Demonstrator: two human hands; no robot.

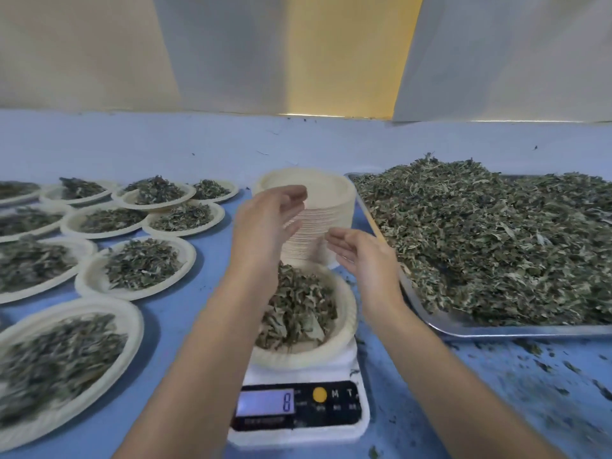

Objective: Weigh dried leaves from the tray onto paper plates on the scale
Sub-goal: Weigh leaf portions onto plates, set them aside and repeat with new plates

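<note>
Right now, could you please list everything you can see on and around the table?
scale: one, white with a black panel, front centre of the table
plate on the scale: one, cream, heaped with leaves
plate stack: one, cream, empty on top, behind the scale
filled plates: about ten, cream with grey-green leaves, left of the scale
tray: one, metal, right of the scale
dried leaves: one big heap, grey-green, filling the tray
loose leaf bits: many, dark green, in front of the tray
table: one, blue
hands: left hand and right hand, bare, open, above the plate on the scale, holding nothing
</note>
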